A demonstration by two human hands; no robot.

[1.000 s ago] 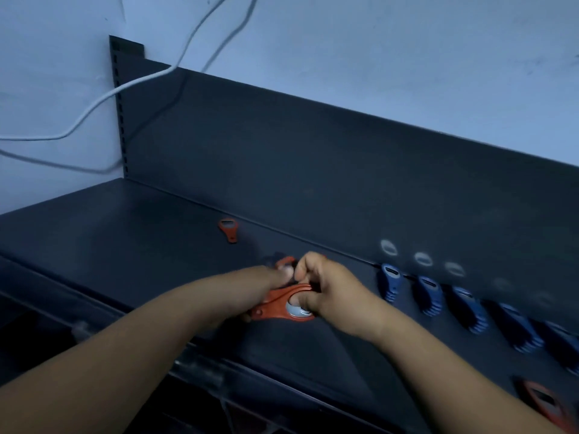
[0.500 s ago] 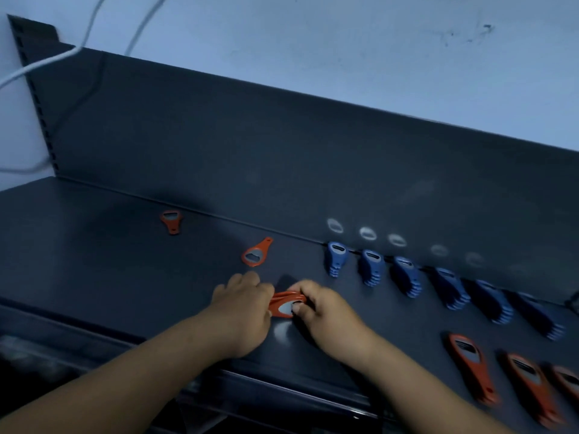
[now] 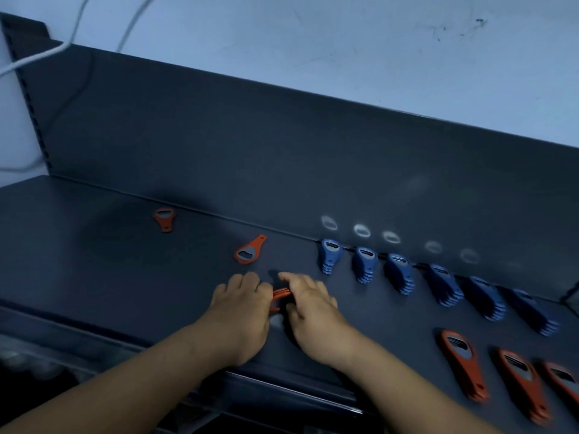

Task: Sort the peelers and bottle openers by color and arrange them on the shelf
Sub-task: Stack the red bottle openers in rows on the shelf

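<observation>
Head, left hand [image 3: 241,308], right hand [image 3: 311,310] gripping orange openers [image 3: 280,294]

**Listener:** What sort of place is your camera in?

**Operator:** On my remote feed it looks like a shop, or its stockroom. I see a dark metal display shelf [image 3: 94,245] with a tall back panel [image 3: 250,151]. At the left edge is an upright [image 3: 29,98] punched with a column of slots, as on retail shelving.

**Listener:** Does anything on it look like stock?

**Operator:** Yes, many copies of the same small goods. Blue tools [image 3: 365,264] sit in stacks lined along the back panel. Orange bottle openers [image 3: 463,364] are stacked in a second line nearer me. Behind is a plain pale wall [image 3: 313,36], scuffed, with a white cable [image 3: 31,59] hanging loose across it.
</observation>
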